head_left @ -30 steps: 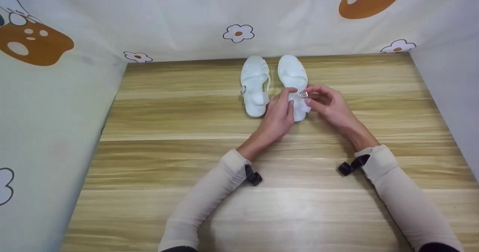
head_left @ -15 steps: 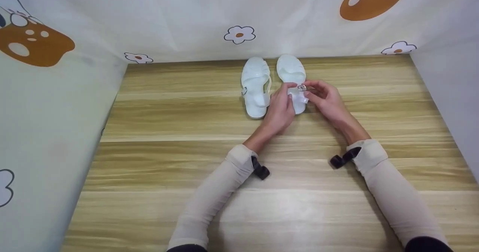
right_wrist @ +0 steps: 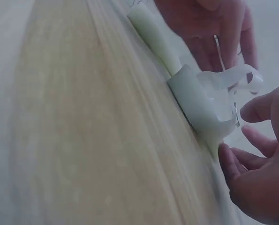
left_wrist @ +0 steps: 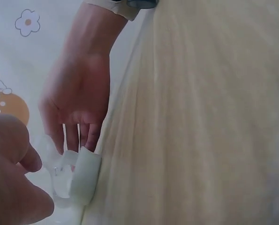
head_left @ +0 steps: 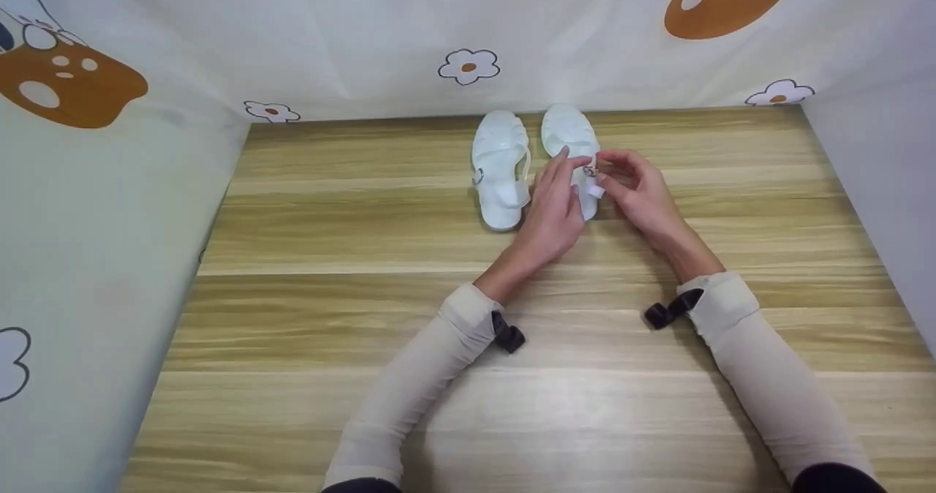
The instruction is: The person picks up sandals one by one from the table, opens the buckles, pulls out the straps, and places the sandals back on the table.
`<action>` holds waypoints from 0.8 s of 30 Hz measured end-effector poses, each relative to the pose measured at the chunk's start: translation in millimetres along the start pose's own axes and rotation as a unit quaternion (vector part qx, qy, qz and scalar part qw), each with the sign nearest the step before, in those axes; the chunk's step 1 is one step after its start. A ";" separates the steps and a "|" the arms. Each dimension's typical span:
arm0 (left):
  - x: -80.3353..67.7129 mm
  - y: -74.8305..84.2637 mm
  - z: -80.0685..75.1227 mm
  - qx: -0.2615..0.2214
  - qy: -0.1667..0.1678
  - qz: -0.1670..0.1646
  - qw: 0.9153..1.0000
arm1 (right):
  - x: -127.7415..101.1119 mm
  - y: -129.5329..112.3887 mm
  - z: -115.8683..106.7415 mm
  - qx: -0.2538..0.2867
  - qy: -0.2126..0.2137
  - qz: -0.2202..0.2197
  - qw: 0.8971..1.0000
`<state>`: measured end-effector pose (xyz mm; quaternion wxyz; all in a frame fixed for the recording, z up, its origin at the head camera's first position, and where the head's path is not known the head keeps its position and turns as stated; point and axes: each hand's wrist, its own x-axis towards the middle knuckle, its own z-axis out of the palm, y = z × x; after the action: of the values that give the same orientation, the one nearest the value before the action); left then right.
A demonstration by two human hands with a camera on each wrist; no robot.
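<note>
Two white sandals stand side by side at the table's back edge, the left sandal (head_left: 499, 171) untouched. Both hands are at the right sandal (head_left: 567, 131) (right_wrist: 195, 105). My left hand (head_left: 557, 202) reaches over its heel with fingers fairly straight, the fingertips (head_left: 565, 155) lying against the ankle strap (right_wrist: 240, 77). My right hand (head_left: 636, 186) (left_wrist: 78, 93) hovers on the other side, fingers loosely curved beside the metal buckle (head_left: 589, 172). In the right wrist view the strap loop stands free, with a small gap to my right fingertips (right_wrist: 256, 110).
The wooden table (head_left: 329, 317) is walled by patterned cloth at the back (head_left: 468, 39), left (head_left: 110, 222) and right (head_left: 877, 186). Small black clips sit at both wrists (head_left: 508, 336) (head_left: 662, 311).
The left fingers have straightened and slid up over the strap, letting go of their pinch. The right hand has eased off the buckle. The sandal sits slightly farther back.
</note>
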<state>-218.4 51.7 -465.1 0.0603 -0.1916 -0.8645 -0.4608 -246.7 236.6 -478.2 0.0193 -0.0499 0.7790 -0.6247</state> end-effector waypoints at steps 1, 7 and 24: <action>-0.1 2.5 -3.1 -0.006 0.000 0.005 1.000 | -0.7 -2.7 0.7 -0.002 0.005 -0.005 1.000; 0.8 13.4 -33.1 -0.061 0.028 0.042 0.997 | -7.6 -24.9 10.8 -0.005 0.029 -0.059 0.998; -11.0 -32.3 -97.2 -0.112 0.100 0.033 0.988 | -19.9 -64.6 69.5 0.039 -0.043 -0.043 0.997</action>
<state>-227.9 -47.3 -437.9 0.1395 -0.1782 -0.7902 -0.5695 -217.0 157.2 -431.0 0.0274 -0.1093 0.7496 -0.6523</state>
